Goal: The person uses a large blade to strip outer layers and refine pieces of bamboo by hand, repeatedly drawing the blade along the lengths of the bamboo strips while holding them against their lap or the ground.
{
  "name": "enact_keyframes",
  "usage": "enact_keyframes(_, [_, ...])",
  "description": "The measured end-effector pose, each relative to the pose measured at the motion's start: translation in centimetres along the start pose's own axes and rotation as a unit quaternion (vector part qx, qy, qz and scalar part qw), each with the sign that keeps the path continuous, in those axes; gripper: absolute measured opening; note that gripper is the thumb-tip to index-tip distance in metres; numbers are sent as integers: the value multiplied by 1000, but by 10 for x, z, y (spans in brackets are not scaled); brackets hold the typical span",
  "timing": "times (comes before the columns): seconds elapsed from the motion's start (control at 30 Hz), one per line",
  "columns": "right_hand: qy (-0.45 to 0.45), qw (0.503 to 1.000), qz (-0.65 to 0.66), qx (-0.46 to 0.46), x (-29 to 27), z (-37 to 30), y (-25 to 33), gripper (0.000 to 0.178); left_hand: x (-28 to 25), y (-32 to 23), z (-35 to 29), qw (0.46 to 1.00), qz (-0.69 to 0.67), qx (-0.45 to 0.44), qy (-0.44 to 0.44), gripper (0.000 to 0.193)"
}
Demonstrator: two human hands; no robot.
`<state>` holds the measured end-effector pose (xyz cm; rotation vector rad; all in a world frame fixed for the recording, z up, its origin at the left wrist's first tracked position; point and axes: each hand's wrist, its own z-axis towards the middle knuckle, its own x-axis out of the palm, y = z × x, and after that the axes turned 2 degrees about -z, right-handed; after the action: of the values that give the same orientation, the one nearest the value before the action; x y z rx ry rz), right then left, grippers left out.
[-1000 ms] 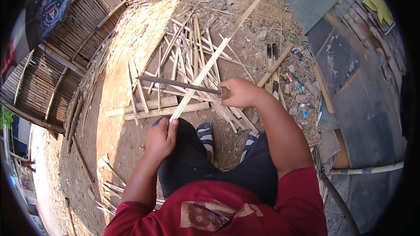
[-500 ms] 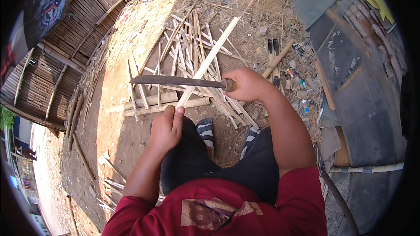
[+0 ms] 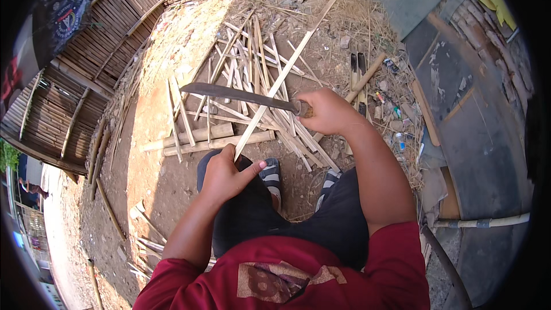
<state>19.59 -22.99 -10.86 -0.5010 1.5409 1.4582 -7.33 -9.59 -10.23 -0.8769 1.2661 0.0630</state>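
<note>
Right hand (image 3: pixel 327 112): closed round the short, rough-looking handle of one machete (image 3: pixel 235 92), whose long, dull dark metal blade widens toward its tip and points to the left. Left hand (image 3: pixel 228 177): fingers curled on the near end of one bamboo strip (image 3: pixel 287 69), thumb held out to the right, off the strip. The hands are apart from each other. The strip is pale, narrow, flat and straight; it slants from the left hand up and away to the upper right, passing beyond the blade, which crosses it near the handle; whether the edge touches it, cannot tell. Beyond, on bare brown soil, lies a loose, crisscrossed pile of split bamboo strips (image 3: pixel 261 57), too overlapped to count. Counts: thick round bamboo poles (image 3: pixel 247 139) at the near side of the pile, two, lying nearly parallel; striped sandals (image 3: pixel 272 177) below, two; dark hollow split pieces (image 3: pixel 354 69) right of the pile, two, with one round pole (image 3: pixel 370 74) slanting beside them. Dry, fibrous straw (image 3: pixel 353 14) covers the ground at upper right.
</note>
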Motion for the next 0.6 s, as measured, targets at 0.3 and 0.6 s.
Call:
enact_keyframes(0.3, [-91, 994, 56, 30, -1, 2, -30, 50, 0, -2, 4, 998, 55, -16, -29, 51])
enact_keyframes(0.6, [-63, 975, 144, 156, -17, 4, -54, 51, -2, 9, -4, 996, 87, -12, -26, 52])
